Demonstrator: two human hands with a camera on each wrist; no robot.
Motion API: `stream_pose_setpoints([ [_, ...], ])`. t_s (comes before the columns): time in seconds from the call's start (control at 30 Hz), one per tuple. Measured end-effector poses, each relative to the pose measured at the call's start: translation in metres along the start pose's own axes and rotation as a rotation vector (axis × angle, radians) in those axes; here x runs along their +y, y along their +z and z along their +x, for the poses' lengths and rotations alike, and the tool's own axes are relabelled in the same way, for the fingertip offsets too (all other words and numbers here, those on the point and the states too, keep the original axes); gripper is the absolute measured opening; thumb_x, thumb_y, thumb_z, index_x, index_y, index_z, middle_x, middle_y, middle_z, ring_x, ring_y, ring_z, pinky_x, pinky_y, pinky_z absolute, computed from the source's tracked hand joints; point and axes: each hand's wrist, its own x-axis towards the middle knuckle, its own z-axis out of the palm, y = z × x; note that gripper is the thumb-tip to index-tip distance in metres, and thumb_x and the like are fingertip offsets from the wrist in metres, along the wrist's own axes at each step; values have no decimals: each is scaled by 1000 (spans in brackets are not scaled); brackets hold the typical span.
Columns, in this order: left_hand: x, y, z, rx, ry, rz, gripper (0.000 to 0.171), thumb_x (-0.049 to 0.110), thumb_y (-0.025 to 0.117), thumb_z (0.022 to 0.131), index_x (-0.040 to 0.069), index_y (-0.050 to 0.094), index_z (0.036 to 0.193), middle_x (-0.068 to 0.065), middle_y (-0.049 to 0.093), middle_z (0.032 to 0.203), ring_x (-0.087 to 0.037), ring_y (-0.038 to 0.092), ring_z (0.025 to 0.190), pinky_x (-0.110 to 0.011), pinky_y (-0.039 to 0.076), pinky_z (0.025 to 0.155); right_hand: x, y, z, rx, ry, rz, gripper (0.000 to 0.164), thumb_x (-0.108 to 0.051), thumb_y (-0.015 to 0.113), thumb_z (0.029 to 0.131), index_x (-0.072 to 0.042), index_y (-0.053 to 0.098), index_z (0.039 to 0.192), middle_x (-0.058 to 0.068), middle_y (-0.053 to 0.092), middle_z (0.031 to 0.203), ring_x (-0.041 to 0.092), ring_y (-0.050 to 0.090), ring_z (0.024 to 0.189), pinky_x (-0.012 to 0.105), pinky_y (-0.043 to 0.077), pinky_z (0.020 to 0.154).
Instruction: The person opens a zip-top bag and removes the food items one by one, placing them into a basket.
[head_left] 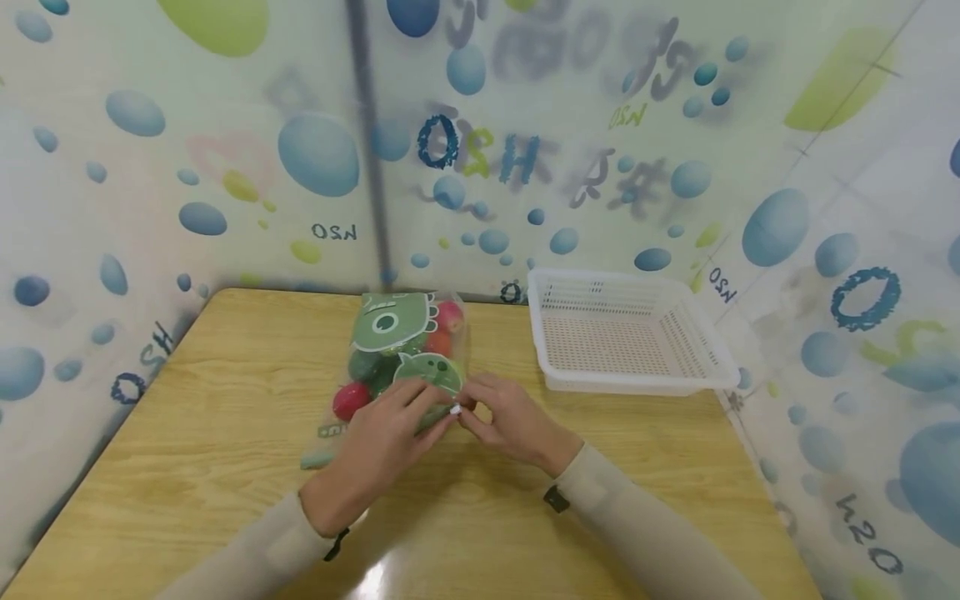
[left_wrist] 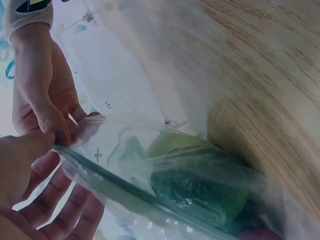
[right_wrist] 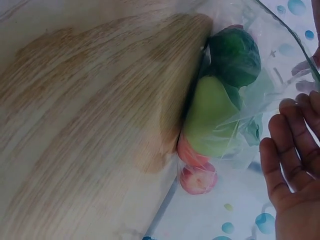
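A clear zip bag (head_left: 386, 325) with green cartoon prints lies on the table, its near edge lifted. Inside it show a dark green piece of produce (right_wrist: 235, 57), a light green one (right_wrist: 210, 117) shaped like a pear, and several red or pink round ones, such as a pink-red one (head_left: 351, 401). My left hand (head_left: 390, 425) pinches the green zip strip (left_wrist: 115, 177) between thumb and fingers. Close beside it, my right hand (head_left: 517, 421) pinches the same edge at its right end. Its other fingers (right_wrist: 282, 132) spread loosely in the right wrist view.
A white perforated plastic basket (head_left: 637, 385) stands at the back right of the wooden table (head_left: 225, 392). Behind and at the sides hang pale curtains (head_left: 247, 150) printed with blue and green dots.
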Motion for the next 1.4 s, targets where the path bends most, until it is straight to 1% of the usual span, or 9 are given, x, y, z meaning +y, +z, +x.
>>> stream_pose_setpoints([
  [0.13, 1, 3, -1, 32, 25, 13, 31, 17, 102, 90, 13, 81, 112, -3, 80, 108, -23, 80, 104, -36, 72, 82, 0, -2, -3, 17, -10, 23, 1, -12, 79, 111, -13, 79, 111, -2, 78, 102, 9, 71, 95, 29, 66, 88],
  [0.27, 1, 3, -1, 38, 10, 13, 31, 12, 102, 89, 11, 81, 111, -4, 80, 106, -24, 80, 101, -37, 71, 81, 1, -4, -5, 69, -53, 36, 10, -11, 85, 108, -12, 79, 116, -1, 82, 105, 8, 76, 96, 25, 66, 90],
  [0.37, 1, 3, 0, 30, 2, 0, 30, 13, 101, 90, 11, 80, 112, -4, 80, 107, -25, 80, 101, -38, 71, 84, 1, -5, -5, 96, -72, 14, 14, -10, 88, 105, -11, 79, 115, 0, 83, 105, 10, 79, 98, 25, 67, 91],
  [0.5, 1, 3, 2, 19, 9, -13, 31, 16, 101, 92, 11, 81, 114, -4, 79, 108, -24, 78, 102, -38, 71, 87, 0, -8, -4, 93, -51, -1, 14, -9, 88, 104, -10, 79, 114, 1, 83, 106, 12, 79, 98, 32, 70, 90],
  [0.7, -1, 2, 1, 35, 14, -24, 29, 13, 100, 91, 9, 80, 113, -6, 76, 108, -24, 75, 100, -39, 71, 83, -1, -8, -2, 109, -84, 0, 16, -7, 92, 100, -12, 80, 109, -1, 81, 102, 9, 77, 95, 23, 67, 89],
  [0.83, -1, 0, -1, 37, 12, -26, 28, 11, 99, 92, 9, 79, 113, -6, 76, 108, -25, 76, 100, -40, 70, 83, -2, -7, 0, 118, -111, 14, 17, -4, 92, 98, -12, 81, 107, -1, 81, 102, 9, 76, 95, 24, 67, 89],
  [1.1, 0, -2, -2, 43, 11, -17, 31, 7, 99, 90, 9, 78, 111, -6, 74, 107, -23, 75, 99, -39, 70, 81, -1, -8, -3, 113, -83, 45, 5, -15, 86, 108, -12, 83, 111, -1, 82, 106, 10, 78, 99, 27, 68, 94],
  [1.2, -2, -2, -4, 66, 15, 0, 34, 4, 101, 86, 7, 76, 109, -7, 71, 105, -23, 73, 97, -38, 69, 79, 3, -11, -6, 147, -78, 57, 4, -15, 83, 109, -11, 83, 111, -1, 83, 106, 12, 78, 100, 29, 68, 95],
  [1.4, -8, -4, -9, 76, 26, 18, 35, 3, 102, 84, 7, 76, 108, -7, 71, 104, -24, 74, 98, -39, 69, 79, 8, -18, -11, 224, -95, 20, 11, -6, 90, 101, -14, 83, 106, -2, 84, 101, 12, 81, 96, 32, 69, 90],
])
